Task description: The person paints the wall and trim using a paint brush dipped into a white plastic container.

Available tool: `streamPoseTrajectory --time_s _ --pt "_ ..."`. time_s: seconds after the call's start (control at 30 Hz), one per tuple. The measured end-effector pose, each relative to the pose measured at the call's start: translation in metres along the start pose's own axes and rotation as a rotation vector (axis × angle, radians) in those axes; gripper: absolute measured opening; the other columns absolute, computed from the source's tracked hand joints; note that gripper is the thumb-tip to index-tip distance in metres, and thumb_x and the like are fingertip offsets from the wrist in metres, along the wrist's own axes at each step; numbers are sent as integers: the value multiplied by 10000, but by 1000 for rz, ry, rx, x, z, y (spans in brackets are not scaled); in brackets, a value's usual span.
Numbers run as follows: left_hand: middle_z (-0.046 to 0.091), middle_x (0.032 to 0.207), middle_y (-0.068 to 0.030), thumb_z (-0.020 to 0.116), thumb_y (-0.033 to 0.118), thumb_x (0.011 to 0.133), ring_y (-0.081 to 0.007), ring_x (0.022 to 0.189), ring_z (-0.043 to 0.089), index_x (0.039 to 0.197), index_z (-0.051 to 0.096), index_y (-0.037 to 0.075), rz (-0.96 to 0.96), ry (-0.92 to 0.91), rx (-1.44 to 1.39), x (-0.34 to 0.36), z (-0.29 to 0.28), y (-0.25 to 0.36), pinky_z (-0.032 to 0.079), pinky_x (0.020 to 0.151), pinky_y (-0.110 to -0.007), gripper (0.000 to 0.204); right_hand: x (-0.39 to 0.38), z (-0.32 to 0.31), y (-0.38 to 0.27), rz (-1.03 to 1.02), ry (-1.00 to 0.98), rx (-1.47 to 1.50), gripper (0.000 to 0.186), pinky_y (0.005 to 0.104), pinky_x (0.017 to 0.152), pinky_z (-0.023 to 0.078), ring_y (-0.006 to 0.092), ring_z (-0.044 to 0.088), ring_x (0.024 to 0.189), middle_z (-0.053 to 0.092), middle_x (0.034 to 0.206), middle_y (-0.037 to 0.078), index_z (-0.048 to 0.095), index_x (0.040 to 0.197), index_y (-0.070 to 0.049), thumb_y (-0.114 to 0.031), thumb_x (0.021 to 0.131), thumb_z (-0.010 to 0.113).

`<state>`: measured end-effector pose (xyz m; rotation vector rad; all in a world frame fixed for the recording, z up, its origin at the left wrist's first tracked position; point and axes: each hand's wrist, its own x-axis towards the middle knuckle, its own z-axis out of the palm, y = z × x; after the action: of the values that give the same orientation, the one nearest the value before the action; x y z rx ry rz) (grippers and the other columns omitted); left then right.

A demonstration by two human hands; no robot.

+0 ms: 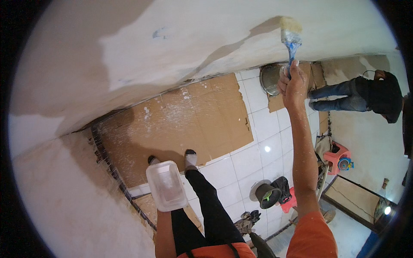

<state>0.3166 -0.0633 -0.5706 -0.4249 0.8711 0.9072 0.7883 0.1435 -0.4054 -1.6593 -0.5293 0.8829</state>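
My right hand (295,84) is raised, fingers wrapped round the blue handle of a paintbrush (291,34). Its pale bristles appear against the off-white wall (202,30); whether they touch it is hard to tell. Low in the view, my left hand (164,211) holds a white plastic tray (166,185) from beneath, its fingers mostly hidden. The tray looks pale and nearly bare inside. My feet, in socks, are near the edge of a paint-spattered cardboard sheet (180,116).
A co-worker (374,94) in dark clothes stands at the right. A round metal basin (270,79) lies by the wall. A dark bucket (269,197), a black bag (283,189) and a pink stool (335,157) with a power tool sit on the tiled floor (223,180), near rumpled cloths (247,221).
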Motion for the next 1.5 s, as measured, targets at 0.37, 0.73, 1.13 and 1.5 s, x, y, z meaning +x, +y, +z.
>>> streamPoseTrajectory --time_s 0.37,0.73,1.13,1.5 --pt "596 1166 -139 572 535 902 -281 938 632 1327 477 91 49 -13 192 -9 15 -13 567 773 -402 622 49 18 155 -158 65 -658 456 474 559 393 328 497 507 512 574 251 553 686 88 -273 957 492" --pt "455 1337 -222 651 472 864 -409 1084 557 1427 365 54 -32 -79 -60 -33 -71 13 521 829 -577 757 -38 35 -32 15 1 27 333 207 362 217 44 303 411 410 585 -53 474 779 -119 -372 977 564" --pt "467 1337 -153 634 431 890 -327 1196 487 1413 390 73 -234 -462 -211 -14 23 5 435 972 -572 680 -50 63 150 -20 -56 -451 505 267 398 269 70 355 438 367 525 -27 440 667 -87 -458 1010 424" --pt "615 1158 -155 572 480 883 -326 1021 619 1276 540 53 -113 -242 -89 71 12 -8 541 843 -502 580 -317 100 44 -147 -82 -590 299 281 563 430 113 480 613 532 706 45 545 1155 63 -138 934 536"
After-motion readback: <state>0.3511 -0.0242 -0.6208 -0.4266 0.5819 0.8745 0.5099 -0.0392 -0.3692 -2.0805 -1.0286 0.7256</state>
